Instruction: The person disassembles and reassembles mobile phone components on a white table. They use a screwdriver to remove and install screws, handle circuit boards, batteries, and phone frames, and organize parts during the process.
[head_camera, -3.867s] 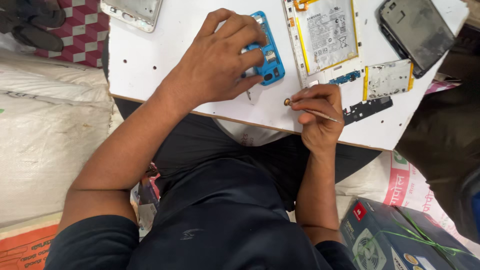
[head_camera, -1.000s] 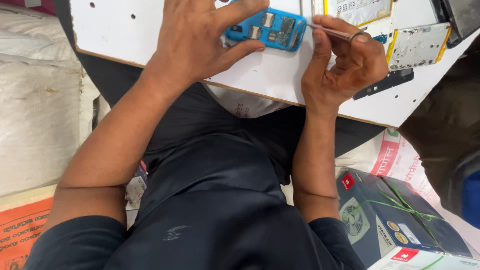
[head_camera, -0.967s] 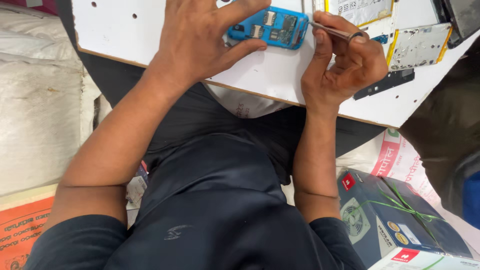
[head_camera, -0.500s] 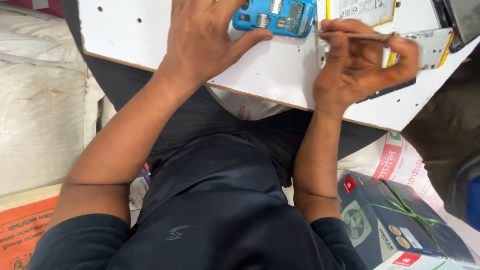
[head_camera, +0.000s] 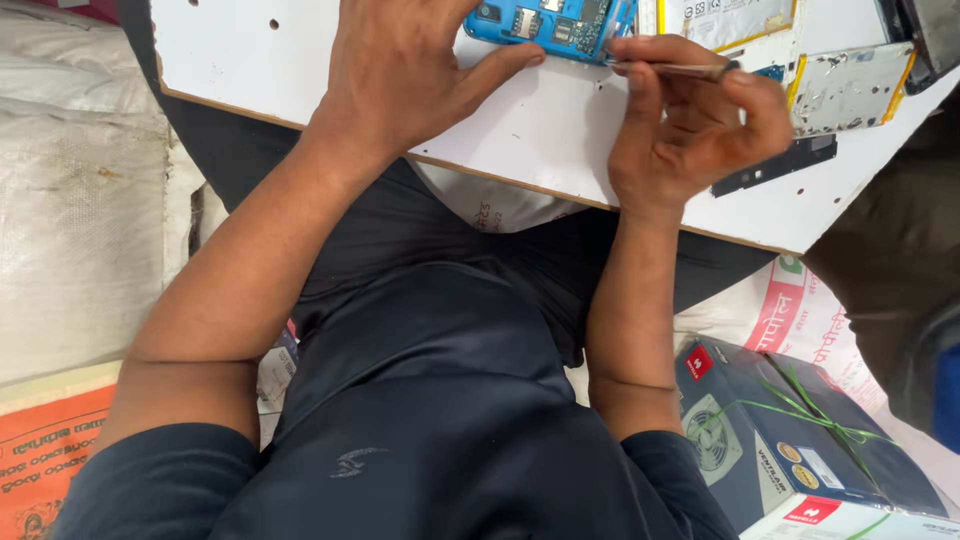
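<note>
A blue phone frame with an exposed circuit board (head_camera: 555, 22) lies on the white board (head_camera: 300, 70) at the top edge of the view. My left hand (head_camera: 410, 60) rests on the board and presses the frame's left end with thumb and fingers. My right hand (head_camera: 690, 125) is closed around a thin metal tool (head_camera: 670, 69), held level, with its tip at the frame's right end. The upper part of the frame is cut off by the picture's edge.
A silver metal plate with yellow edges (head_camera: 850, 85) and a black strip (head_camera: 775, 165) lie right of my right hand. A yellow-edged battery part (head_camera: 730, 15) sits above. A dark blue box tied with green string (head_camera: 800, 440) stands on the floor at right. White sacks (head_camera: 80, 200) lie left.
The view has tilted down, so the phone frame now sits at the top edge. My right hand has curled tighter around the tool and turned its tip toward the frame's right end.
</note>
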